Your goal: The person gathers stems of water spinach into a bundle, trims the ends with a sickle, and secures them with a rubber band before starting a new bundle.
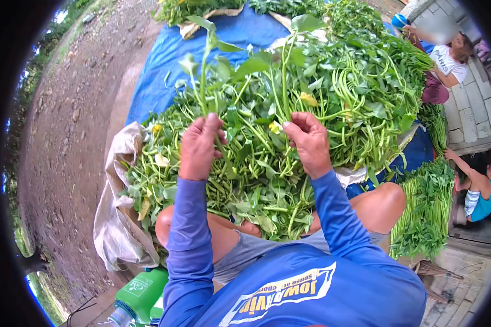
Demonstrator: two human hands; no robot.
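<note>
My left hand (200, 147) pinches the lower end of an upright water spinach stem (204, 82), its leaves spreading at the top. A short way to the right, my right hand (312, 143) is closed on more water spinach stems (284, 76), also pointing up and away from me. Thumb and fingers are pressed together on both hands. Beneath and beyond them lies a big heap of loose water spinach (256, 158), reaching up to my crossed legs. A small yellowish leaf bit (275, 127) shows beside my right fingertips.
Under the heap is a blue tarp (158, 68), with a whitish sack (120, 218) at its left edge. A green jug (142, 294) stands by my left side. Tied-looking greens (423, 212) lie at right, near two people (447, 60) (481, 193). Bare dirt ground (71, 136) runs along the left.
</note>
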